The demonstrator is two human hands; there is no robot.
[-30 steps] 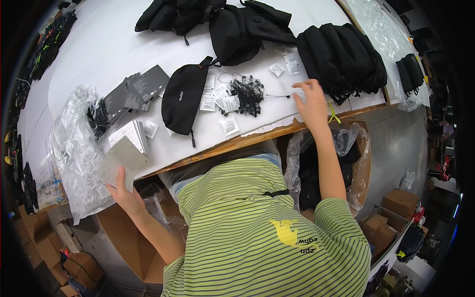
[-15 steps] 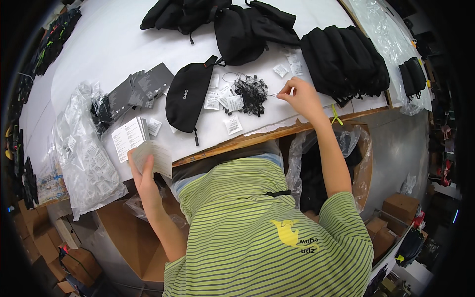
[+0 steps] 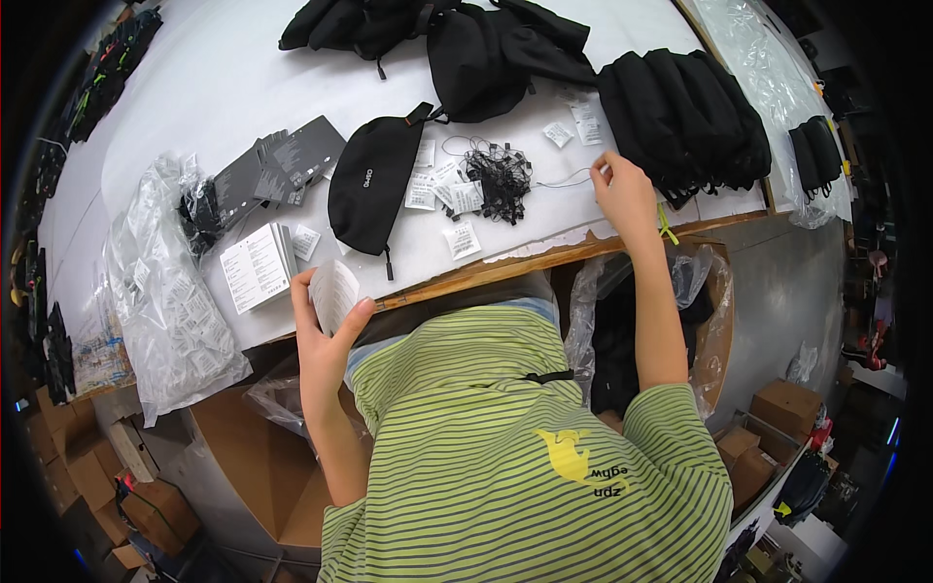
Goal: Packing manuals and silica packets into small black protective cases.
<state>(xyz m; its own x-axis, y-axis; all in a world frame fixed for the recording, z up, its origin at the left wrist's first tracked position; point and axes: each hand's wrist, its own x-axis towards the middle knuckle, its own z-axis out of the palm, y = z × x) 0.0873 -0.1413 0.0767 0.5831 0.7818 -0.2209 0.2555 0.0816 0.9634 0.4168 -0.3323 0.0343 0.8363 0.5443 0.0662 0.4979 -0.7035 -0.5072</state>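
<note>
My left hand (image 3: 326, 325) holds a small white booklet (image 3: 335, 291) upright at the front edge of the white table (image 3: 214, 78). A stack of the same white booklets (image 3: 255, 264) lies just left of it. My right hand (image 3: 622, 189) rests on the table farther right and pinches a thin black cord (image 3: 569, 180). The cord leads toward a tangled pile of black cords (image 3: 498, 177). A black waist bag (image 3: 374, 180) lies between the two hands, with small white packets (image 3: 462, 238) scattered around it.
A row of black bags (image 3: 680, 117) stands right of my right hand, with more black bags (image 3: 466, 49) at the far edge. Dark grey cards (image 3: 282, 160) and clear plastic bags (image 3: 160, 282) lie at the left. Plastic-lined cardboard boxes (image 3: 714, 311) sit below the table.
My left hand rose from below the table edge and now holds a white booklet. My right hand closed on a black cord and drew it toward the table's front edge.
</note>
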